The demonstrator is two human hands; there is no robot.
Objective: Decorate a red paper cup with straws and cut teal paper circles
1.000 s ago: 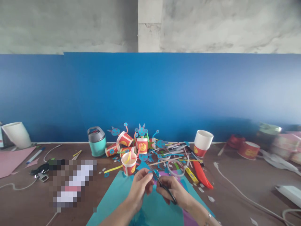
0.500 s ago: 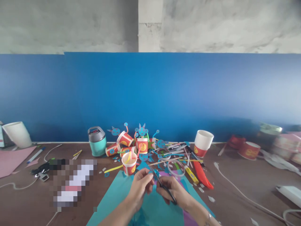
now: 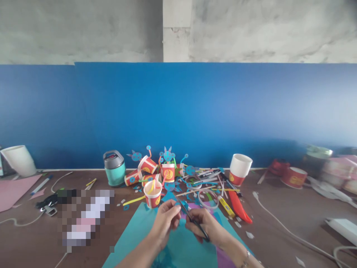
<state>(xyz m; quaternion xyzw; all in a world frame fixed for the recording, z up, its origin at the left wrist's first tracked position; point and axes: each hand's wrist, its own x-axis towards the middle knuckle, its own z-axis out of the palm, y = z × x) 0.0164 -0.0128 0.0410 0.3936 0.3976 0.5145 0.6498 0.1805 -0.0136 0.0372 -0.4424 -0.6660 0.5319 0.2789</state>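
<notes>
My right hand (image 3: 205,225) is closed around black-handled scissors (image 3: 201,230), whose blades point up and left toward my other hand. My left hand (image 3: 169,216) pinches a small piece of blue paper (image 3: 177,204) close to the blades; most of it is hidden by the fingers. Below both hands lies a large teal sheet of paper (image 3: 134,230), with purple paper (image 3: 223,258) showing at its right side. Just beyond my left hand stands a red and white paper cup (image 3: 153,199) with straws in it.
Several cups with blue paper figures (image 3: 167,155) crowd the back middle. A teal thermos (image 3: 115,173) stands to their left. On the right are a tape roll (image 3: 208,199), a yellow glue stick (image 3: 226,207), an orange-red item (image 3: 240,210), stacked cups (image 3: 240,169) and a white cable (image 3: 290,234).
Both hands keep almost the same pose, with the scissors at the blue paper. The view has shifted very slightly, and nothing else visibly moved.
</notes>
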